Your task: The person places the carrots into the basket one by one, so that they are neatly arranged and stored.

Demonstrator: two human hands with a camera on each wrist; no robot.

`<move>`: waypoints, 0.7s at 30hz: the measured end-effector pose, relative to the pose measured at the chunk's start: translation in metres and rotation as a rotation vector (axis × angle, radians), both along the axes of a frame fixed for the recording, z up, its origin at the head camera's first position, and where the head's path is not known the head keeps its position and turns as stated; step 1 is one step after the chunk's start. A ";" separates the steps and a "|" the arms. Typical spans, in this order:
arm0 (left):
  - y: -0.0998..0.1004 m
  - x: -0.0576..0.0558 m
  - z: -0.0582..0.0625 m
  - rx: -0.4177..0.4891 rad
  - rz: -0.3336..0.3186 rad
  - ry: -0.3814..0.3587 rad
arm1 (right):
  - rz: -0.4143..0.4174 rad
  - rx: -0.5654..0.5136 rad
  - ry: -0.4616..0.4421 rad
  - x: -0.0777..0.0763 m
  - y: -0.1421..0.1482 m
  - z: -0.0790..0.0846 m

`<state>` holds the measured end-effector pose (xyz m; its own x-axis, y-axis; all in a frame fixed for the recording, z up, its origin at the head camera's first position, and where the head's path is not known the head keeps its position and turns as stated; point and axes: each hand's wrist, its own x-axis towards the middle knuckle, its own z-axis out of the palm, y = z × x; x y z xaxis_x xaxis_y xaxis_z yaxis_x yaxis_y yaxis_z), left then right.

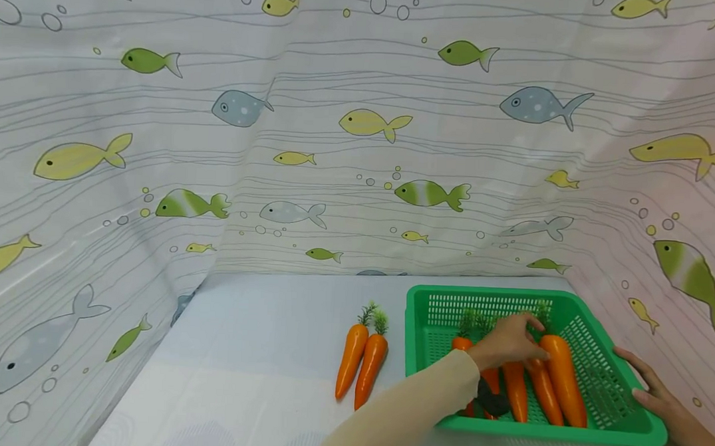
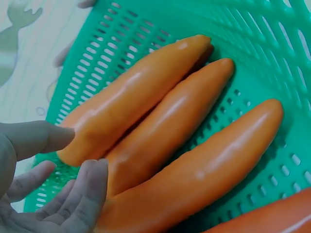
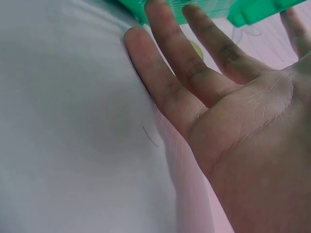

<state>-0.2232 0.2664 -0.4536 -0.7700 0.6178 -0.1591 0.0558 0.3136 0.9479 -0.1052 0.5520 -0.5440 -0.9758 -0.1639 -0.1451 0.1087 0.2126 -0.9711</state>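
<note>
Several orange carrots [image 1: 560, 375] with green tops lie side by side in a green plastic basket [image 1: 621, 431]. Over their leafy ends reaches my left hand [image 1: 508, 339], its thumb and fingers spread apart. In the left wrist view its fingertips are close to the thick ends of two carrots [image 2: 138, 99]; whether they touch cannot be told. My right hand [image 1: 656, 389] rests against the basket's right side, with fingertips and thumb at the rim. The right wrist view shows its fingers [image 3: 177, 53] fairly straight beside the basket's green wall [image 3: 262, 9].
Two more carrots [image 1: 363, 363] lie together on the white table [image 1: 256, 338], left of the basket. A fish-patterned curtain [image 1: 360, 156] stands behind the table and along both sides. A dark device [image 1: 492, 398] sits at my left wrist, above the carrots.
</note>
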 end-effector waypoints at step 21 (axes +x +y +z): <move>-0.105 -0.042 0.047 0.119 -0.356 0.189 | 0.080 0.012 0.068 -0.001 0.001 -0.005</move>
